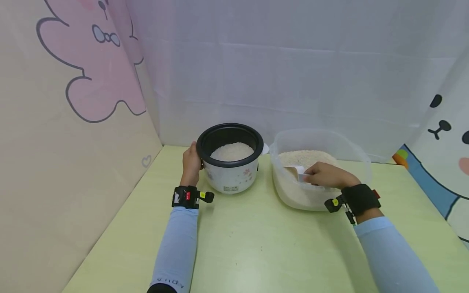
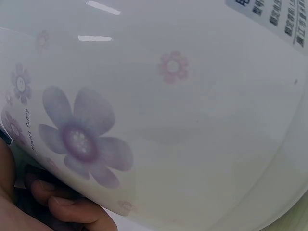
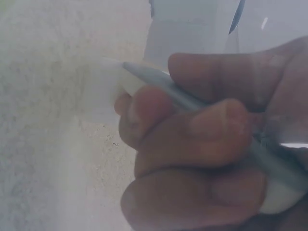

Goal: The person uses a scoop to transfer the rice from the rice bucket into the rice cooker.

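A white rice cooker [image 1: 231, 182] with a flower print stands lidless, its dark inner pot holding white rice [image 1: 232, 151]. My left hand [image 1: 191, 162] grips the cooker's left side; in the left wrist view its curled fingers [image 2: 77, 211] are beside the flowered wall, partly hidden. To the right, a translucent plastic bin [image 1: 289, 199] holds a heap of rice [image 1: 307, 156]. Over the bin's near side, my right hand [image 1: 327, 175] holds a white scoop [image 1: 300, 176]. The right wrist view shows the fingers [image 3: 192, 139] wrapped around the scoop's handle [image 3: 161, 83].
Both containers stand toward the back of a pale yellow-green table [image 1: 256, 248]. A white cloth [image 1: 278, 81] hangs right behind them. Cartoon-printed sheets border the table on the left and right.
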{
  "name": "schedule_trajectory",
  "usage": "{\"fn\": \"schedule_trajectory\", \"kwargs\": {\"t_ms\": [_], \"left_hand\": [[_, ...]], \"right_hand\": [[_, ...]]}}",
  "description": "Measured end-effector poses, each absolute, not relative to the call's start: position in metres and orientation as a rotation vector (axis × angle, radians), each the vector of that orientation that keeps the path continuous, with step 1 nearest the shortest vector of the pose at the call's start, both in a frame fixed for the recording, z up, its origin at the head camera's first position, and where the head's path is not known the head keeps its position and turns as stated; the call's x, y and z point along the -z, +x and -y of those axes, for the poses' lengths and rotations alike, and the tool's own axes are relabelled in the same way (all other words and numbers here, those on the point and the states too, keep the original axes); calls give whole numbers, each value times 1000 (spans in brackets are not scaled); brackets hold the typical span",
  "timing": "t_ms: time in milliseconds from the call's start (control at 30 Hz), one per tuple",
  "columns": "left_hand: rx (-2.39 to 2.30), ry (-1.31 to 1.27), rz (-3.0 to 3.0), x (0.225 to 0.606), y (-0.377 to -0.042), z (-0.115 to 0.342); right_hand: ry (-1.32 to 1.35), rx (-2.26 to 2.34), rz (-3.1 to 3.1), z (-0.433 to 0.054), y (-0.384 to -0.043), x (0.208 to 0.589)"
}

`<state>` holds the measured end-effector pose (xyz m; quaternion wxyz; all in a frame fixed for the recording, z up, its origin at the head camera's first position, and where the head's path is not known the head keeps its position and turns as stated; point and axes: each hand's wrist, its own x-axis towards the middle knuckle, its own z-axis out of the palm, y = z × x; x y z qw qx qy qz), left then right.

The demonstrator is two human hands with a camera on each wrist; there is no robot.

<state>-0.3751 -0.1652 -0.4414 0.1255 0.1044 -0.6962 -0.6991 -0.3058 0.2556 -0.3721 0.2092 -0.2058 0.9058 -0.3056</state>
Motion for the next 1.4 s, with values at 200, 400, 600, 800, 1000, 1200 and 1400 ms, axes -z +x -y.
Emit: {"fn": "schedule_trajectory", "kwargs": {"t_ms": [200,400,600,800,1000,1200,1400], "left_hand": [[2023,306,2031,442,-375,166],[2025,318,2032,440,-375,166],[2037,318,2040,441,-375,166],[2042,331,2031,441,-376,166],[2051,332,2026,442,-377,165],[2060,341,2028,440,-376,165],[2060,345,2041,439,-376,165]], "right_hand": [[-578,953,-2460,-257,-307,373],[-551,1024,-2409,-259,-309,372],[-529,1082,-2378,-260,-308,371],[-502,1155,-2345,-262,-307,371],[-525,1218,-2314,-266,-306,371],[-519,1293,-2312,-268,-306,372],[-485,1409,-2255,-269,-306,372]]}}
